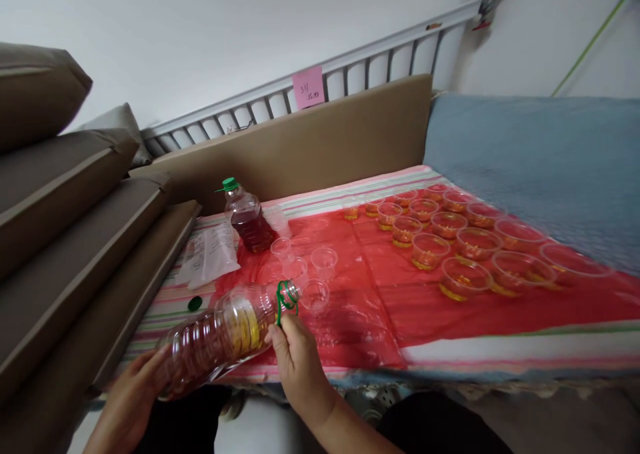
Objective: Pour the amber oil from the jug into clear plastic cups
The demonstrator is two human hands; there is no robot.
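Note:
A large clear plastic bottle (215,337) of reddish-amber liquid is tilted almost flat, its uncapped mouth pointing right at a clear plastic cup (315,296). My left hand (133,391) is closed around the bottle's base end. Near the neck, my right hand (303,367) is closed on the bottle's green carrying strap (280,304). Several more clear cups, with no liquid visible in them, stand just beyond the mouth, among them one cup (324,262). A green bottle cap (195,303) lies on the striped cloth to the left.
Cups with yellow liquid (465,281) fill the right of the red plastic sheet (370,314). A second bottle (250,224) with a green cap stands upright behind, near a white plastic bag (215,254). Brown cushions (65,274) are stacked left; a blue-grey cover (540,167) borders the right.

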